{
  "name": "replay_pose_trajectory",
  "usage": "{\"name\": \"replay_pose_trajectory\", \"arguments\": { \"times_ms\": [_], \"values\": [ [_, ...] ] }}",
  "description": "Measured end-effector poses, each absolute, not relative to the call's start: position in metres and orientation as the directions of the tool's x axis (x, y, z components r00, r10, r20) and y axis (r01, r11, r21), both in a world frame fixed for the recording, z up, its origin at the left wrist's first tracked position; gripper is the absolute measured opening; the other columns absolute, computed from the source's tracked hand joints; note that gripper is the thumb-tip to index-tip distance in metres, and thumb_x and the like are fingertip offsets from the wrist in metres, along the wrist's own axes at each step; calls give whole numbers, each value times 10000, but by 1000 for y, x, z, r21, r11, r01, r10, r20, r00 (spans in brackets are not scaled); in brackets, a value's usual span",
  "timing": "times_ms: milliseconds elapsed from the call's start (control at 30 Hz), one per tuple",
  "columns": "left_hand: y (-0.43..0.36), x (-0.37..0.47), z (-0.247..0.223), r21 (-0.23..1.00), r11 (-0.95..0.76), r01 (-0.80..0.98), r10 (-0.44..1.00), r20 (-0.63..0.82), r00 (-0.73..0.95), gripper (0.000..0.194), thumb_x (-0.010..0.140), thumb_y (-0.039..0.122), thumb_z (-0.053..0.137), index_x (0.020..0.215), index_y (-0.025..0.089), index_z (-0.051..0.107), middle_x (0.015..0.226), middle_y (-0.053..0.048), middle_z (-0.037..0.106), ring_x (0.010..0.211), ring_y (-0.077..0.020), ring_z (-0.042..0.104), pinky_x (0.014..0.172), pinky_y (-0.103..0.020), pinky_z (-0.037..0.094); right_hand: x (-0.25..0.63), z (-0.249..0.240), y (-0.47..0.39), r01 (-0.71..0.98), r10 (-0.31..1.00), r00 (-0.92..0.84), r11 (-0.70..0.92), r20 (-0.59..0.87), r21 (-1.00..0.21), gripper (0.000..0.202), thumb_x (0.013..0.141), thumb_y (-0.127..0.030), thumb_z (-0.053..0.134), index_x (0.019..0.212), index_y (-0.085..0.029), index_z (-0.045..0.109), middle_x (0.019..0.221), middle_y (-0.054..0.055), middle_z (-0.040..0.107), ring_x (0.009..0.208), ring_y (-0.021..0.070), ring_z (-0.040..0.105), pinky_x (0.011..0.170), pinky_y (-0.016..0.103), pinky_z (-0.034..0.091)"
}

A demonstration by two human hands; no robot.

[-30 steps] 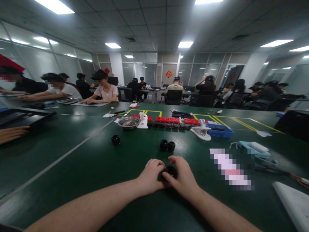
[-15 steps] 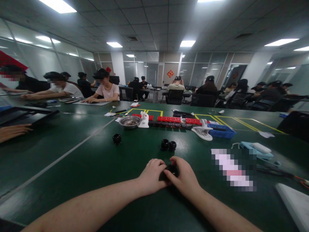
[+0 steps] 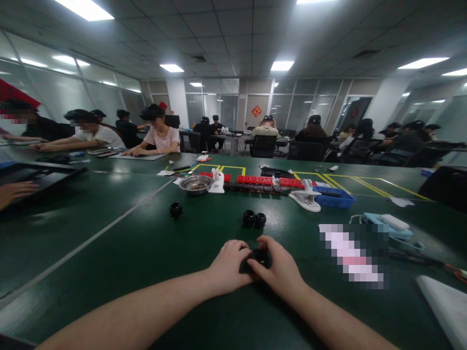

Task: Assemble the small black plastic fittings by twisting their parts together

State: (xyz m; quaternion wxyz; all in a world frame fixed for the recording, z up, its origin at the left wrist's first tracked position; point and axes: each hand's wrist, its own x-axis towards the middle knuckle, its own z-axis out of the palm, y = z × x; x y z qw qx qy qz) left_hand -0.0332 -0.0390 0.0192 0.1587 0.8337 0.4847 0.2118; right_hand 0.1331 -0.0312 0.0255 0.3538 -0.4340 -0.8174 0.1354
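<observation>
two bare hands met low in the middle of the view, over a green table (image 3: 153, 243), close around one dark round piece (image 3: 261, 258). the left hand (image 3: 229, 262) curled its fingers along the piece's left side; the right hand (image 3: 279, 266) wrapped the other side, thumb laid across the near edge. neither was spread; between them they clasped the piece, though how hard they gripped could not be told.

the work in hand looked, as a judgement, to be partway: this piece was held and not set down. whether it was complete could not be made out, as the fingers covered much of it. beyond the hands, three similar black pieces stood on the table: a lone black piece (image 3: 175, 210) to the left, and a larger black piece (image 3: 249, 218) just beside a smaller black piece (image 3: 260, 220). nothing showed whether those three were finished or waiting.

counted, that made four dark pieces, one held and three standing. farther back were one metal bowl (image 3: 187, 187) holding small bits too many and too fine to count, two white clamps (image 3: 216, 181), one blue tray (image 3: 337, 201) and a row of red strips (image 3: 254, 179), at least three. at far left was a co-worker's hand (image 3: 20, 193).
</observation>
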Motion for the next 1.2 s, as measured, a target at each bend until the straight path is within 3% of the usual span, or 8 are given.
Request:
{"name": "replay_pose_trajectory", "arguments": {
  "times_ms": [100, 200, 367, 567, 733, 933, 1100, 1200],
  "values": [
    [-38, -34, 17, 473, -487, 735, 872, 211, 442, 395, 660, 414, 625, 991, 205, 569, 1049, -62, 501, 994, -253, 440, 882, -396, 370, 134, 24, -32, 510, 727, -475, 687, 496, -518, 476, 616, -106, 483, 1080, -190, 421, 1011, 83, 559, 948, 228, 537, 833, 406, 432],
    [-38, -34, 15, 458, -493, 739, 869, 216, 445, 368, 654, 400, 635, 960, 202, 579, 1060, -63, 497, 1013, -258, 431, 888, -396, 366, 134, 23, -32, 526, 727, -432, 684, 534, -505, 527, 619, -133, 511, 1130, -182, 395, 1094, 112, 516, 1023, 260, 492, 869, 450, 403],
    [-39, -33, 18, 449, -493, 746, 869, 213, 446, 347, 676, 439, 611, 931, 204, 591, 1033, -58, 504, 980, -252, 449, 867, -395, 378, 134, 24, -30, 611, 804, -345, 584, 484, -535, 371, 676, -241, 556, 1022, -170, 445, 872, 81, 564, 822, 243, 554, 734, 432, 466],
    [-38, -34, 14, 444, -509, 737, 860, 239, 451, 415, 660, 408, 635, 1010, 198, 558, 1058, -63, 501, 1008, -253, 436, 898, -394, 358, 136, 24, -33, 473, 691, -490, 723, 532, -503, 491, 628, -107, 467, 1108, -177, 395, 1065, 96, 529, 1003, 228, 497, 872, 416, 403],
    [-38, -33, 14, 432, -513, 742, 858, 245, 451, 334, 671, 434, 621, 905, 198, 586, 1026, -55, 508, 967, -242, 457, 870, -386, 373, 133, 26, -30, 661, 807, -327, 567, 491, -492, 355, 684, -275, 549, 1005, -145, 469, 863, 87, 561, 813, 242, 542, 734, 420, 444],
    [-36, -33, 13, 444, -501, 743, 865, 234, 443, 379, 664, 450, 622, 950, 206, 579, 1040, -57, 513, 986, -250, 450, 870, -389, 373, 135, 29, -33, 523, 714, -479, 700, 511, -487, 408, 627, -113, 449, 1031, -174, 454, 973, 79, 566, 946, 229, 510, 860, 421, 386],
    [-37, -33, 14, 445, -505, 739, 863, 242, 443, 327, 661, 426, 627, 893, 198, 601, 1003, -54, 525, 953, -240, 468, 853, -377, 382, 134, 28, -30, 641, 811, -344, 571, 473, -512, 419, 642, -268, 576, 1026, -146, 458, 921, 97, 556, 863, 255, 523, 776, 430, 420],
    [-37, -33, 15, 459, -507, 730, 862, 247, 443, 328, 663, 423, 626, 902, 200, 600, 996, -51, 528, 949, -236, 471, 857, -375, 381, 134, 27, -28, 602, 812, -385, 581, 439, -547, 347, 636, -204, 543, 972, -159, 471, 857, 74, 564, 818, 236, 533, 761, 414, 426]
  ]
}}
